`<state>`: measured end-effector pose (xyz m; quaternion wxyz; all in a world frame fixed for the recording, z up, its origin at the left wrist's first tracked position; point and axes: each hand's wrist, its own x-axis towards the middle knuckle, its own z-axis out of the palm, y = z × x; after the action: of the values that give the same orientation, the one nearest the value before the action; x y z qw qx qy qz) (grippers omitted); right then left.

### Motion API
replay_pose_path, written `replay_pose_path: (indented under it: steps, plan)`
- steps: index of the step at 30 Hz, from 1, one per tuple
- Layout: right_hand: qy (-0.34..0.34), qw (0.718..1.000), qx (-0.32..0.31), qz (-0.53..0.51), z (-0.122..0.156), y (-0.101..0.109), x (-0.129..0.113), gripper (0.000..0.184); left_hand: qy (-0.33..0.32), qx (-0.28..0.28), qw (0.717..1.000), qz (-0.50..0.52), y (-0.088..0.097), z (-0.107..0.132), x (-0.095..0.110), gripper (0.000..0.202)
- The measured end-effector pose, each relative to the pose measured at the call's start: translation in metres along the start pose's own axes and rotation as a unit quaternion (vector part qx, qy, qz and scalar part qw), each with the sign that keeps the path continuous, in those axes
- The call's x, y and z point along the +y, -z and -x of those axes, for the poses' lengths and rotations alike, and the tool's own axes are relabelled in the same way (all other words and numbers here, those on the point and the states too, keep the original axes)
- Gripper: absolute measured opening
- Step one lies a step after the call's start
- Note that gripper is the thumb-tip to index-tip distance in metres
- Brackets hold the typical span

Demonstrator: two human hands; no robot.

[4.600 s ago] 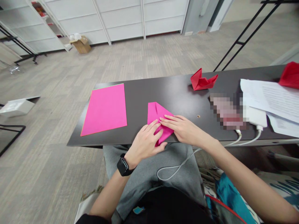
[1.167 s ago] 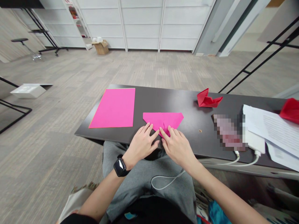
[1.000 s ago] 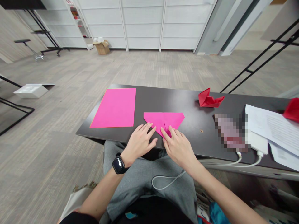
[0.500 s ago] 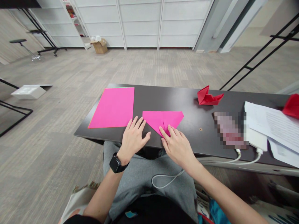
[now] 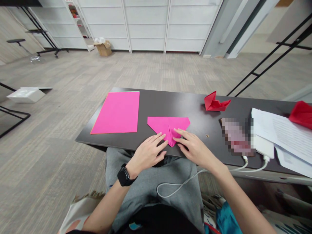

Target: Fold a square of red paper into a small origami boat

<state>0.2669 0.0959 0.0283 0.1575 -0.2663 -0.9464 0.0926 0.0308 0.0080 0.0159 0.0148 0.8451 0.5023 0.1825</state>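
Observation:
A folded sheet of pink paper (image 5: 168, 122) lies on the dark table, wide along its far edge and narrowing to a point toward me. A slit-like seam runs down its middle. My left hand (image 5: 149, 151) rests its fingertips on the paper's lower left slope, fingers stretched out. On the lower right side, the spread fingers of my right hand (image 5: 193, 146) touch the paper. Neither hand grips it; both lie over parts of its edges. To the left is a flat stack of pink paper (image 5: 117, 112) with a thin orange edge.
Toward the back right stands a red folded paper boat (image 5: 215, 103). Further right are a blurred-out phone-like object (image 5: 236, 136), a white power bank (image 5: 263, 146) with cables, printed sheets (image 5: 285, 130) and another red paper piece (image 5: 302, 114). The table's front edge (image 5: 126, 149) runs just before my lap.
My left hand has moved right, from beside the pink paper onto its lower left side. My right hand has shifted right, off the middle seam. The view has turned slightly.

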Motion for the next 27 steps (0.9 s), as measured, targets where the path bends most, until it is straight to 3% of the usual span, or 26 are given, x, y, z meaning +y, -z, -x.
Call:
replay_pose_path:
  steps: [11,20,27]
  plan:
    - [-0.014,1.000,0.028,0.001,0.009,-0.010,-0.008,0.028,-0.025,0.033,0.999,0.032,-0.002,0.005,-0.006,0.034]
    - [-0.007,0.999,0.008,0.044,0.014,-0.008,-0.018,0.041,-0.047,0.043,0.998,0.021,-0.003,0.007,-0.008,0.030]
    - [-0.026,0.998,0.000,0.052,0.015,-0.006,-0.029,0.035,-0.055,0.020,0.998,0.036,0.002,0.005,-0.007,0.032]
